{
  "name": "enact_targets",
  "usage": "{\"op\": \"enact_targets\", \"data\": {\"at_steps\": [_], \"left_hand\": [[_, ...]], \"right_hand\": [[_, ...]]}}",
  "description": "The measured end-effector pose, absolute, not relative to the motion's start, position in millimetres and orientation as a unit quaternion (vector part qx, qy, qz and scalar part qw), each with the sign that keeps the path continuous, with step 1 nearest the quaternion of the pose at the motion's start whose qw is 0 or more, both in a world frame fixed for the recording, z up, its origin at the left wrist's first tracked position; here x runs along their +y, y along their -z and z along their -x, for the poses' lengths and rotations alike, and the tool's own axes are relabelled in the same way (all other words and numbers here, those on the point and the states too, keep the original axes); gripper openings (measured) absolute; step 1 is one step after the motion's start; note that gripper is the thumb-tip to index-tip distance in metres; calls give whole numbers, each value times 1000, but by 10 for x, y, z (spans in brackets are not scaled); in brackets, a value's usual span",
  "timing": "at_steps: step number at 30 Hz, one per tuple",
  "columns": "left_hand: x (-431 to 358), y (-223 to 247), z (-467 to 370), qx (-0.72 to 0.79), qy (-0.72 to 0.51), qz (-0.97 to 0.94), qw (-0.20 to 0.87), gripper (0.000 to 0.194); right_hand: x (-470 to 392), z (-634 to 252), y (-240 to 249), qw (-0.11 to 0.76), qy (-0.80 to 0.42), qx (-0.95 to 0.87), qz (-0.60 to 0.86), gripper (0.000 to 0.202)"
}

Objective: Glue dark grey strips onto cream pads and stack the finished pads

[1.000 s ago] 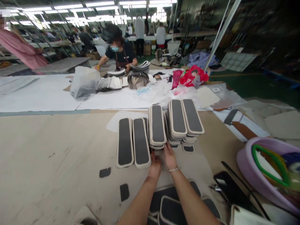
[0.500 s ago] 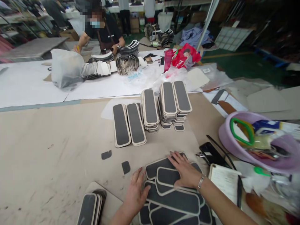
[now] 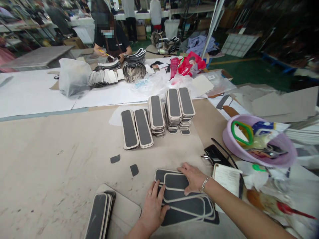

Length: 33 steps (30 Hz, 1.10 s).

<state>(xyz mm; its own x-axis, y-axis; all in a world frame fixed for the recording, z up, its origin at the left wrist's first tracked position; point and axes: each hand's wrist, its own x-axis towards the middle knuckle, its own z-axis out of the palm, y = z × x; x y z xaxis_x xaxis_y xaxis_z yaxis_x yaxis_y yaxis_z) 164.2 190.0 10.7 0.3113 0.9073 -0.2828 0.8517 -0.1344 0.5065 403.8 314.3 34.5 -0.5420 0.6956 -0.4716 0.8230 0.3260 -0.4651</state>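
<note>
A loose pile of dark grey, pale-edged rounded panels [image 3: 185, 209] lies in front of me, its pieces overlapping at different angles. My left hand [image 3: 154, 204] rests against the left side of this pile, fingers stretched over the panel edges and thumb apart. At the upper right side, my right hand [image 3: 195, 179] touches the panels with its fingers and thumb spread; the undersides of its fingers are hidden. Neither hand visibly lifts a panel. To the left stands a leaning stack of similar panels [image 3: 96, 215] on a beige sheet [image 3: 127, 207].
Several neat stacks of panels [image 3: 156, 113] stand farther back. Two small dark scraps [image 3: 115, 159] lie left of centre. A phone [image 3: 216, 154], a notebook [image 3: 228, 179] and a purple basin [image 3: 230, 139] are at the right. A masked co-worker [image 3: 112, 44] sits across the table.
The loose panels now lie closer together. My left hand has moved onto the pile's edge, and my right hand has shifted to its upper right side. The view has shifted slightly.
</note>
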Motion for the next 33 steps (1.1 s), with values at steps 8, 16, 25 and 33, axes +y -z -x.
{"op": "enact_targets", "data": {"at_steps": [8, 16, 25, 33], "left_hand": [[1845, -59, -1691, 604, -50, -743, 286, 79], [1810, -11, -1682, 601, -76, -745, 279, 88], [1910, -88, -1630, 592, -149, -713, 345, 84], [2206, 67, -1331, 618, -232, -697, 281, 52]], "right_hand": [[2827, -4011, -503, 70, 307, 786, -532, 55], [2631, -4005, -530, 49, 362, 740, -565, 73], [2786, -3973, -677, 53, 402, 711, -574, 41], [3271, -3936, -1258, 13, 168, 830, -531, 14]]}}
